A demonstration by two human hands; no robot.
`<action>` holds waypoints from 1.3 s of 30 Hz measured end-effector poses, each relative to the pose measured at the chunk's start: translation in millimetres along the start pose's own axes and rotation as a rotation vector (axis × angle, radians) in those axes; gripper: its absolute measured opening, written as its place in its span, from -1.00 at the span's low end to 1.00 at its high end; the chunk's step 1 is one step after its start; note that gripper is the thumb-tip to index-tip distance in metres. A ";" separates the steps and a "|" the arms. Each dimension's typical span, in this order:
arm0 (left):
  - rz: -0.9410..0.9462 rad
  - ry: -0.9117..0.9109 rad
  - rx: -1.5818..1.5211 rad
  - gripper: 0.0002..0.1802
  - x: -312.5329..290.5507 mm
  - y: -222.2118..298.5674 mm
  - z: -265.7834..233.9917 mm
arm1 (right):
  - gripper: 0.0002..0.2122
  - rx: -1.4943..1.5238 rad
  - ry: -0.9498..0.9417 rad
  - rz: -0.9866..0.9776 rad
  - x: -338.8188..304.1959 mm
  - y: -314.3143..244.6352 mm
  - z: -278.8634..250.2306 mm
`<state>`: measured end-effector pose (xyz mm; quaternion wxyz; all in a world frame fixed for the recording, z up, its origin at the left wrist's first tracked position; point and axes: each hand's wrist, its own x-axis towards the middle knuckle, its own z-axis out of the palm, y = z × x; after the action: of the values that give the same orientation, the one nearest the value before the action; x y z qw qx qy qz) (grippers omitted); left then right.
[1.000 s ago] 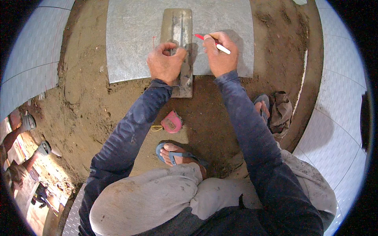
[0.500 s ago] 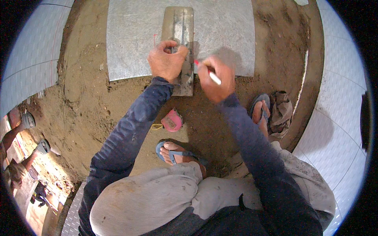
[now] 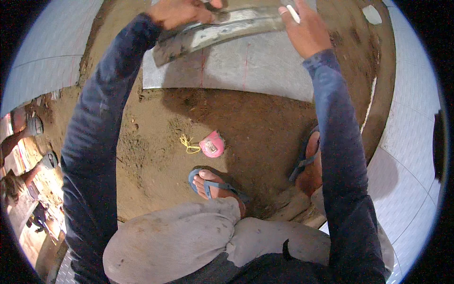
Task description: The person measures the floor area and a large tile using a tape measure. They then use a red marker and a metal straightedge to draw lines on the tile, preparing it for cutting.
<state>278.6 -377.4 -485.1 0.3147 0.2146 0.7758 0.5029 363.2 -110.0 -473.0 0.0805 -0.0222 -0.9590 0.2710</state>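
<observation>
At the far side, my left hand (image 3: 184,13) is closed on a long metal plastering trowel (image 3: 189,41), partly cut off by the picture's top edge. The blade lies crosswise over a grey tile (image 3: 279,71). Two thin red lines run across that tile toward its near edge. My right hand (image 3: 308,31) pinches a white marker (image 3: 293,13) beside the trowel's right end; the tip is hidden. Nearer me, a pink tape measure (image 3: 213,144) with a yellow cord (image 3: 189,144) rests on the sandy ground, touched by neither hand.
My sandalled feet (image 3: 213,184) stand on the damp sand bed. Laid grey tiles (image 3: 411,94) border it on the right, with more tiles (image 3: 42,52) at far left. A pale fragment (image 3: 372,15) lies at far right. Another person's sandalled foot (image 3: 49,160) is at left.
The trowel has turned from lengthwise to crosswise and moved farther away with my left hand. My right hand has moved up and right with the marker. Red lines on the tile are now uncovered.
</observation>
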 end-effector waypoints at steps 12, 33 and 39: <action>0.090 -0.058 0.245 -0.56 73.6 -69.5 -7.2 | -0.23 -0.029 -0.158 -0.135 0.1 73.8 71.8; 0.120 0.090 0.497 -0.50 -11.3 -72.7 -27.7 | -0.29 -0.178 -0.263 -0.098 -8.3 79.5 73.7; 0.065 0.048 0.504 -0.49 -11.3 -64.9 -29.7 | -0.21 -0.301 -0.220 -0.173 -7.2 87.9 76.3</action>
<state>264.6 -430.0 -532.7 0.2167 0.2992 0.8765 0.3086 357.5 -75.1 -584.1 -0.0061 0.0781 -0.9900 0.1173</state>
